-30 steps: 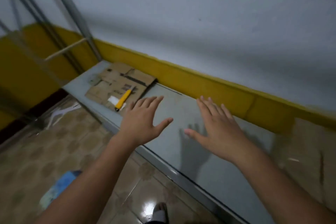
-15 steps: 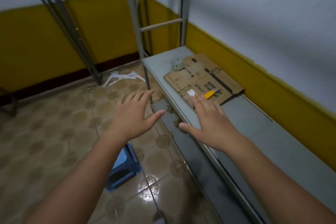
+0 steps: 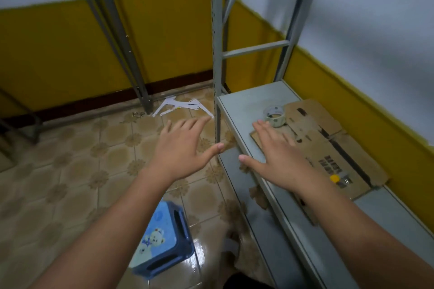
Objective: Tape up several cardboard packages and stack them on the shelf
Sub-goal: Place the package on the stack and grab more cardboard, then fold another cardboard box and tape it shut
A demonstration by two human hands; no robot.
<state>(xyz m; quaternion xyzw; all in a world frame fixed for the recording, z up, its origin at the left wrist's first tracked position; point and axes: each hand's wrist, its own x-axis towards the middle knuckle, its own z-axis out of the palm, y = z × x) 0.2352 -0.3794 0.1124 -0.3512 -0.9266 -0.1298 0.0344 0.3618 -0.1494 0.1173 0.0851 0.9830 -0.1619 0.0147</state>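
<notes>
A flattened cardboard box [image 3: 328,145] lies on the grey metal shelf [image 3: 244,105] at the right. A roll of clear tape [image 3: 273,115] stands at the cardboard's far left corner. A yellow utility knife [image 3: 335,178] lies on the cardboard, mostly hidden behind my right wrist. My right hand [image 3: 274,150] hovers above the near edge of the cardboard with fingers spread and holds nothing. My left hand [image 3: 183,148] is stretched out over the floor to the left of the shelf, fingers straight, also holding nothing.
Grey shelf uprights [image 3: 217,54] rise at the shelf's far end; more slanted posts [image 3: 117,37] stand further left. A blue plastic stool [image 3: 162,237] sits on the tiled floor below my left arm. White paper scraps [image 3: 178,107] lie by the wall. A lower shelf board [image 3: 265,218] runs underneath.
The view has swung left along the shelf, so the cardboard, tape roll and shelf end have come closer and shifted right. Both hands stay spread and holding nothing; the right hand now hovers over the cardboard.
</notes>
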